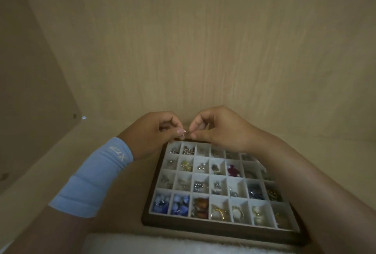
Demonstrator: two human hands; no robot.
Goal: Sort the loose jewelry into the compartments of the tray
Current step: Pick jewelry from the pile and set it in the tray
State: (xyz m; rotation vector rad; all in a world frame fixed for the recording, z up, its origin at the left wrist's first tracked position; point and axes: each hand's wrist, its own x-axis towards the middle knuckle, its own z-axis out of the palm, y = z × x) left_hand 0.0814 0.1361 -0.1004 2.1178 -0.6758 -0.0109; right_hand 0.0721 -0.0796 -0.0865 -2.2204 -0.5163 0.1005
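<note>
A dark-framed jewelry tray [213,231] with a grid of pale compartments lies on the wooden shelf in front of me. Its cells hold beads, rings and earrings, with blue beads at the near left. Above the tray's far left corner, my left hand [154,131] and my right hand [219,129] meet fingertip to fingertip. Between them they pinch a tiny silvery piece of jewelry [184,131], too small to identify. A light blue sleeve covers my left wrist.
The tray sits inside a wooden cabinet, with a back wall [203,50] close behind and a side wall [30,90] on the left. A white fluffy cloth [162,243] lies along the near edge.
</note>
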